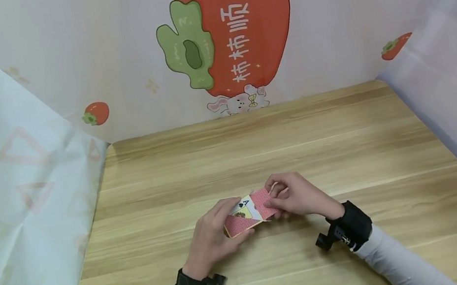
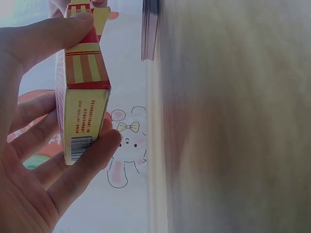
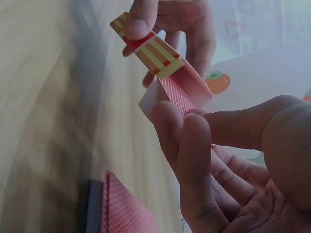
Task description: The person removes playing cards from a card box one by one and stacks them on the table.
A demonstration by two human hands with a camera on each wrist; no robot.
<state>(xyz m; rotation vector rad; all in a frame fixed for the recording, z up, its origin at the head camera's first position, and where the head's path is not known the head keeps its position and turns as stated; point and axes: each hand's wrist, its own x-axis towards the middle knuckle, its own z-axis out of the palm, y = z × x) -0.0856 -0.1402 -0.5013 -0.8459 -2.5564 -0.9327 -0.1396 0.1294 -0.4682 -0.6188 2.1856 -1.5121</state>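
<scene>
In the head view my left hand (image 1: 213,232) grips a playing card box (image 1: 246,213) printed with an ace of spades and a red pattern. The left wrist view shows the box's cream end (image 2: 85,119) with its barcode, my thumb on the striped side. My right hand (image 1: 299,194) pinches the red-patterned flap (image 1: 260,202) at the box's opened end. A striped side flap (image 3: 167,65) and a pale flap (image 3: 151,101) stick out there in the right wrist view. The box is held tilted above the table.
A red-backed stack of cards (image 3: 127,206) lies on the wooden table (image 1: 169,166) under my right hand, hidden in the head view. Printed white sheets (image 1: 125,54) hang at the back and along both sides. Black camera bands (image 1: 350,228) circle my wrists.
</scene>
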